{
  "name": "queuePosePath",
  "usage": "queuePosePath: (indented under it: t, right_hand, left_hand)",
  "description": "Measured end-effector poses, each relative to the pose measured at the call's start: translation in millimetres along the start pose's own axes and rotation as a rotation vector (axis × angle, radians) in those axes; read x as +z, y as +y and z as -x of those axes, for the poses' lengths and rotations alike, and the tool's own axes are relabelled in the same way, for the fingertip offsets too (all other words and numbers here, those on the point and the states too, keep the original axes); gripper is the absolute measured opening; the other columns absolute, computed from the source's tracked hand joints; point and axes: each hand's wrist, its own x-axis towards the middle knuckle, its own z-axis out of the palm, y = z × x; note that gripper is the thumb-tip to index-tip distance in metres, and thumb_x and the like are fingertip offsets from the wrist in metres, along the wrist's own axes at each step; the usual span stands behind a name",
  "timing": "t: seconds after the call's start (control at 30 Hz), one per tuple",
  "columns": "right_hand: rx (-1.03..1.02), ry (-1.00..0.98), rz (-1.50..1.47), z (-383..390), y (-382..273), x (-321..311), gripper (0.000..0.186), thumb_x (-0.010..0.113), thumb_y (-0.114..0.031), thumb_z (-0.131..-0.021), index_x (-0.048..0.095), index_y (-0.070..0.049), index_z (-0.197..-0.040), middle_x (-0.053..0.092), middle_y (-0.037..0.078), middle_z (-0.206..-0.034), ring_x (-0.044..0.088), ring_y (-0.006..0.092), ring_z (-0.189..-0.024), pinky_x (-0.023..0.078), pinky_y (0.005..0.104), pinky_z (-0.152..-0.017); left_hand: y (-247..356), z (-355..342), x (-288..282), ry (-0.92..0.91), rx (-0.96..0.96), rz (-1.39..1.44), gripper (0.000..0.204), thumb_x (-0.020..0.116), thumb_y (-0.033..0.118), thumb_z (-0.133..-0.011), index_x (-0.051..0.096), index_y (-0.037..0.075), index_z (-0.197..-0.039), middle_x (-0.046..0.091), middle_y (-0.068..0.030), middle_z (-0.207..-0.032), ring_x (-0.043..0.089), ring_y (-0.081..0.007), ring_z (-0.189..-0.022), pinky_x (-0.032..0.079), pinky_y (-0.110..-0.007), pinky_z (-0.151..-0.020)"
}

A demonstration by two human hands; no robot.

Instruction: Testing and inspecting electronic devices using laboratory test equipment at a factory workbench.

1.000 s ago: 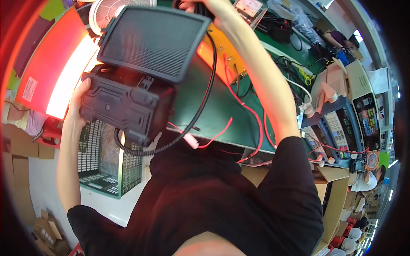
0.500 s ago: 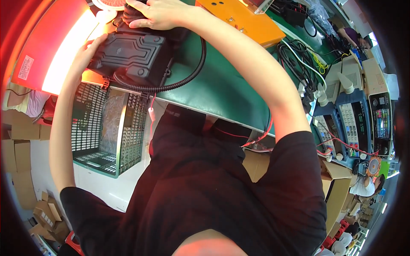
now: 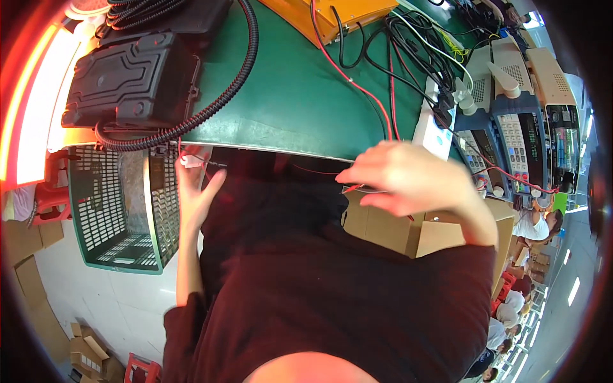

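Green crate (image 3: pixel 113 266) at left of frame, holding clear plastic (image 3: pixel 135 195).
Your left fingers (image 3: pixel 184 176) grip a white plug (image 3: pixel 191 161); your right fingers (image 3: pixel 359 173) blur beside a red wire (image 3: pixel 353 187), grip unclear.

- Right hand (image 3: pixel 405 179), right of centre: blurred
- Orange box (image 3: pixel 290 13), top edge: cut off
- Coiled hose (image 3: pixel 137 13), upper left: cut off
- People (image 3: pixel 509 316), lower right: too small for detail
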Motion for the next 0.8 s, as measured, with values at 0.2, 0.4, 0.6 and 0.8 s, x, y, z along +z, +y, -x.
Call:
queuePosePath:
  t: [0.2, 0.4, 0.6, 0.8]
  right_hand:
    - [0.021, -0.052, 0.829, -2, -10, 83, 0.041, 0.056, -0.013, -0.069, 0.057, -0.001, -0.108, 0.058, 0.011, -0.085, 0.054, 0.0211, -0.085, 0.037, 0.0325, -0.090]
    - [0.247, -0.355, 0.749, -18, -17, 83, 0.033, 0.056, -0.014, -0.069, 0.060, -0.003, -0.101, 0.059, 0.011, -0.084, 0.056, 0.0187, -0.080, 0.039, 0.0260, -0.069]
    - [0.027, -0.289, 0.302, -37, -8, 50, 0.010, 0.059, -0.012, -0.074, 0.056, -0.004, -0.080, 0.051, 0.009, -0.055, 0.057, 0.0244, -0.055, 0.042, 0.0348, -0.046]
    - [-0.143, 0.112, -0.356, -75, -8, 31, 0.042, 0.049, 0.003, -0.079, 0.051, -0.004, -0.120, 0.049, 0.012, -0.085, 0.053, 0.0271, -0.072, 0.044, 0.0357, -0.064]
  left_hand:
    - [-35, -23, 42, -0.338, -0.121, -0.285, 0.029, 0.045, 0.022, -0.092, 0.059, -0.002, -0.085, 0.064, -0.0113, -0.083, 0.060, -0.0220, -0.083, 0.045, -0.032, -0.077]
    - [-29, 12, 30, -0.227, 0.374, -0.963, 0.022, 0.060, 0.022, -0.080, 0.058, 0.000, -0.078, 0.053, -0.0156, -0.069, 0.051, -0.0327, -0.073, 0.043, -0.041, -0.066]
    - [-7, 35, 10, -0.364, -0.427, -0.312, 0.026, 0.056, 0.021, -0.088, 0.064, 0.000, -0.076, 0.060, -0.0087, -0.062, 0.054, -0.0110, -0.051, 0.041, -0.026, -0.047]
    - [16, 43, 11, -0.424, -0.648, 0.475, 0.013, 0.060, 0.005, -0.083, 0.064, -0.003, -0.092, 0.064, -0.0081, -0.075, 0.060, -0.0106, -0.066, 0.049, -0.022, -0.059]
